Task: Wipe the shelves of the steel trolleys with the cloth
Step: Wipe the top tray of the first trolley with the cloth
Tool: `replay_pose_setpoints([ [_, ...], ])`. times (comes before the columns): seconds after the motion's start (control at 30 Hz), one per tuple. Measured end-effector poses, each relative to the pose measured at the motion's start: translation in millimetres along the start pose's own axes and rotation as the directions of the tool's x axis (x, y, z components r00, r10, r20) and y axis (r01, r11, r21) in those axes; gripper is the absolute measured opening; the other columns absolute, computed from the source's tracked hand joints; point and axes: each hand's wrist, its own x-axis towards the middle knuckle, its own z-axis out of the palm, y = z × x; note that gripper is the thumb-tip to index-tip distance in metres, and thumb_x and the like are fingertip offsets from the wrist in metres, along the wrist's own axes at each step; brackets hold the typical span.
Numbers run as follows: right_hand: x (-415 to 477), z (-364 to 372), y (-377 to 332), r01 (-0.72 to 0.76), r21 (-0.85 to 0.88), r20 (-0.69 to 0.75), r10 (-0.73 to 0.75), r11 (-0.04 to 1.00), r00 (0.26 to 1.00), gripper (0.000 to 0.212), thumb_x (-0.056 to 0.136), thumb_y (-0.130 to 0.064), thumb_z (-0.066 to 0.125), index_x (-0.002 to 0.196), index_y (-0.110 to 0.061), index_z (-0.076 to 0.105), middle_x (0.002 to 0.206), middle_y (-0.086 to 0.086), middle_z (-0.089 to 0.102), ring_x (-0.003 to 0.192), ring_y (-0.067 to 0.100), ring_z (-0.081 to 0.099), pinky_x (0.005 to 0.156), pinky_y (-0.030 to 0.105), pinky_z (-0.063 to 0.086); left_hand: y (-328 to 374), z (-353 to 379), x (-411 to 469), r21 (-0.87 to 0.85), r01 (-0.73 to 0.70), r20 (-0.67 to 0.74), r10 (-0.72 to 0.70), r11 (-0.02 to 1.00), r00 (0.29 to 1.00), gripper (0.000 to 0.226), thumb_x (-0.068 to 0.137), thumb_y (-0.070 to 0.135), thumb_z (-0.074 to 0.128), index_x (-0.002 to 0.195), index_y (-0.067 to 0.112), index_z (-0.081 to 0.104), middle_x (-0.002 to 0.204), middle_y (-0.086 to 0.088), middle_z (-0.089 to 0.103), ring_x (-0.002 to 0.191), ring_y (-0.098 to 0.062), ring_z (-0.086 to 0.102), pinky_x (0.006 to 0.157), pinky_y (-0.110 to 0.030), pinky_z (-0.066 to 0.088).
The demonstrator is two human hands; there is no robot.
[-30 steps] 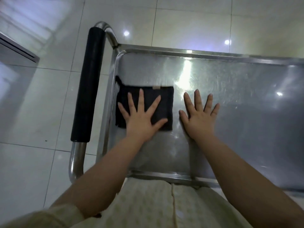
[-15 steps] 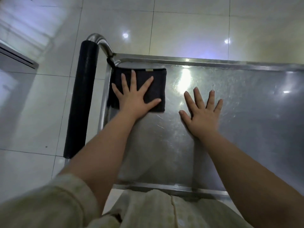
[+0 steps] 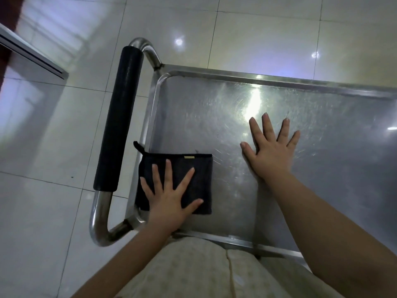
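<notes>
Head | left hand [image 3: 169, 201] flat on cloth [image 3: 191, 168] | right hand [image 3: 270, 153] flat on shelf [image 3: 214, 117]

Trolley shelf [image 3: 333, 179], right end off-frame

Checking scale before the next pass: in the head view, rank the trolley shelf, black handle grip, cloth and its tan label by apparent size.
1. Trolley shelf, largest, though cut off at right.
2. Black handle grip and cloth: too close to rank; grip longer, cloth wider, partly under the left hand.
3. Tan label, smallest.
</notes>
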Motion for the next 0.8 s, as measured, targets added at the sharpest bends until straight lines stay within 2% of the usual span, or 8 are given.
replay_pose_setpoints([
  [0.13,-2,1,-1,0.005,-0.013,-0.001,-0.005,1.000,1.000,0.073,0.086,-0.077,-0.005,0.151,-0.044,-0.013,0.163,-0.006,-0.015,0.143,0.035,-0.027,0.113,0.065,-0.007,0,-4,9,-0.012,0.037,-0.028,-0.037,0.999,0.999,0.084,0.075,0.092,0.012,0.149,0.056,-0.003,0.163,-0.008,-0.017,0.145,-0.042,-0.019,0.110,-0.071,-0.003],
  [0.27,-1,2,-1,0.014,-0.016,-0.008,-0.014,1.000,1.000,0.072,0.088,-0.076,-0.002,0.151,-0.044,-0.013,0.163,-0.005,-0.014,0.145,0.038,-0.022,0.113,0.066,-0.006,2,-34,96,-0.024,-0.012,-0.102,0.009,1.000,0.995,0.084,0.070,0.094,0.016,0.144,0.062,-0.009,0.163,-0.004,-0.015,0.146,-0.038,-0.018,0.110,-0.069,-0.007],
  [0.4,-2,2,-1,0.009,-0.017,-0.009,-0.009,1.000,1.000,0.070,0.089,-0.076,-0.001,0.150,-0.045,-0.015,0.163,-0.005,-0.015,0.145,0.038,-0.022,0.113,0.066,-0.008,10,-67,186,0.008,-0.014,-0.074,0.015,1.000,0.997,0.086,0.067,0.096,0.009,0.141,0.061,-0.018,0.161,-0.005,-0.021,0.145,-0.039,-0.021,0.109,-0.070,-0.008],
  [0.57,0,-5,5,0.054,0.006,0.015,-0.054,0.999,0.998,0.069,0.091,-0.074,0.007,0.151,-0.046,-0.009,0.163,-0.009,-0.010,0.147,0.035,-0.019,0.114,0.063,-0.009,15,-73,204,0.021,-0.037,-0.112,0.039,0.999,0.993,0.085,0.069,0.094,0.007,0.142,0.059,-0.019,0.162,-0.006,-0.018,0.146,-0.040,-0.018,0.110,-0.071,-0.006],
  [0.63,-5,-8,26,0.071,0.017,0.008,-0.071,0.997,0.997,0.070,0.091,-0.073,0.010,0.153,-0.044,-0.005,0.163,-0.009,-0.005,0.149,0.032,-0.013,0.117,0.059,-0.006,15,-73,202,0.018,-0.034,-0.115,0.036,0.999,0.993,0.083,0.069,0.094,0.006,0.141,0.061,-0.019,0.163,-0.005,-0.017,0.146,-0.040,-0.016,0.110,-0.070,-0.005],
  [0.8,-42,-1,126,-0.075,0.128,-0.013,0.077,0.989,0.997,0.071,0.090,-0.069,0.019,0.153,-0.044,0.001,0.164,-0.008,0.003,0.149,0.033,-0.004,0.120,0.053,0.000,21,-72,203,-0.001,-0.016,-0.137,0.016,1.000,0.990,0.080,0.068,0.095,0.004,0.138,0.064,-0.020,0.163,-0.002,-0.013,0.147,-0.038,-0.014,0.110,-0.070,-0.007],
])
